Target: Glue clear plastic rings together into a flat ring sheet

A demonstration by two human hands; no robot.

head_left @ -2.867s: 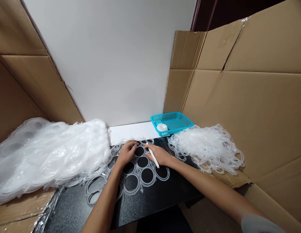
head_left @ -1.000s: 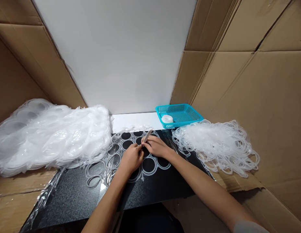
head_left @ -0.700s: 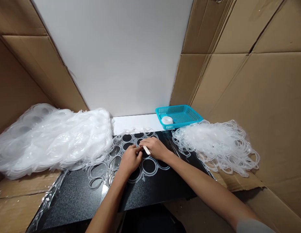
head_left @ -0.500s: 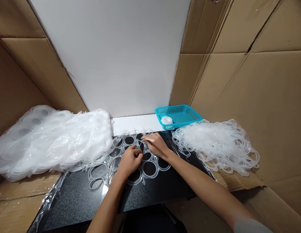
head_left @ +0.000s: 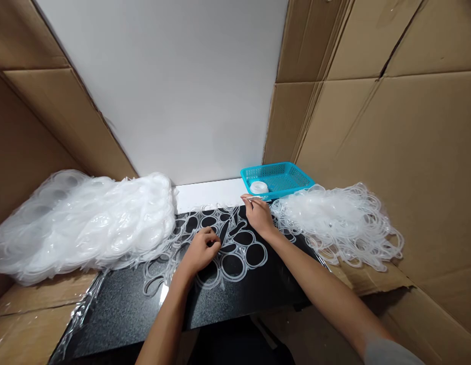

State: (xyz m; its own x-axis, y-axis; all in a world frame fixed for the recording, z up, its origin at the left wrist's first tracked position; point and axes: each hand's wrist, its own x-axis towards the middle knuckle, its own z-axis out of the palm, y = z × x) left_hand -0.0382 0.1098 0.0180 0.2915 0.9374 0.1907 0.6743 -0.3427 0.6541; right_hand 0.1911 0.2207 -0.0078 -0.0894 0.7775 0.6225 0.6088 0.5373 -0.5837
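My left hand (head_left: 200, 249) lies over a sheet of joined clear plastic rings (head_left: 234, 278) on the black tabletop. Its fingers are curled, pinching part of the sheet. My right hand (head_left: 259, 215) is raised beyond the sheet, at the near edge of the blue basket (head_left: 286, 194). Between its thumb and fingers is a thin whitish piece (head_left: 254, 197), seen nearly edge-on; its full shape is hidden. Inside the basket, at its left, sits a small stack of white rings (head_left: 259, 187).
To the left rises a thick pile of translucent ring sheets (head_left: 91, 223). A looser tangle of clear ring webbing (head_left: 338, 223) lies at the right. Cardboard walls (head_left: 402, 152) flank both sides, and a white panel (head_left: 174, 91) stands behind.
My right hand has moved away from the sheet, up and right to the basket, carrying the whitish piece. My left hand has barely shifted. The sheet's far part looks more twisted.
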